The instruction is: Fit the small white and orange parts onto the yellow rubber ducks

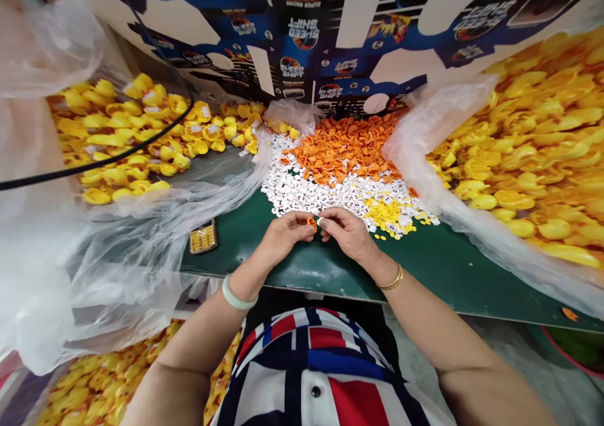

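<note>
My left hand (289, 231) pinches a small orange plastic piece (312, 223) over the near part of the green table. Close against it, my right hand (346, 231) holds a small white piece (319, 220) between thumb and forefinger. The two pieces are almost touching; whether they meet I cannot tell. Just beyond my fingers lies a spread of small white pieces (325, 194) with dark marks. Behind that is a heap of orange pieces (353, 146), and little yellow discs (385, 215) lie to the right.
Yellow duck-like shells (533, 162) pile up at the right, with more yellow parts (117, 136) at the left. Clear plastic sheeting (207, 193) borders both sides. A phone-like device (204, 236) rests on the green table (448, 275). A black cable (117, 156) crosses the left; printed cardboard (302, 42) stands behind.
</note>
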Demonstrator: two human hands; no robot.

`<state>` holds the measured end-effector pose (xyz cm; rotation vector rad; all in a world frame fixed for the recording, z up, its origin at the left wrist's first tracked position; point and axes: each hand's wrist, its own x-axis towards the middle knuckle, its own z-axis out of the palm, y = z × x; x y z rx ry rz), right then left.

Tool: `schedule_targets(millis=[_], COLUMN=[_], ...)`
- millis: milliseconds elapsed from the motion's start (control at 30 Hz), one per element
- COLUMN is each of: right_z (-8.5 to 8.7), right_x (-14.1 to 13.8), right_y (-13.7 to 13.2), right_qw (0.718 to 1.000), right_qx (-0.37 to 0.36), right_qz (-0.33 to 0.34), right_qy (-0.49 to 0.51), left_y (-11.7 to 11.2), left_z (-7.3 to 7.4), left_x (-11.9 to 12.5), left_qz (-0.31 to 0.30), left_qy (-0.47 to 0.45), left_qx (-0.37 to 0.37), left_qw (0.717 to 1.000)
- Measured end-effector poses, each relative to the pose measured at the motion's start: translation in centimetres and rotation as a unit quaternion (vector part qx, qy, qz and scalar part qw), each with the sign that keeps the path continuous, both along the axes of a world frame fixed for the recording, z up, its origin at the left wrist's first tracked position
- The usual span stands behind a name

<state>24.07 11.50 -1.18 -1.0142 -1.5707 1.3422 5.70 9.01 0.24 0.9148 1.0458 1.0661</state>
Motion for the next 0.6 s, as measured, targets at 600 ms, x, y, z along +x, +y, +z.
schedule_targets(millis=[600], right_z=[-0.3], right_x=[-0.5], right_y=[-0.3], right_qw=[0.99], right_qx=[0.108], right_qz=[-0.026], right_qy=[-0.084], left_y=[-0.3], left_z=[-0.2], left_x=[1.2], left_qz=[0.049], left_qy=[-0.073], left_qx=[-0.015], left_qw=[0.996])
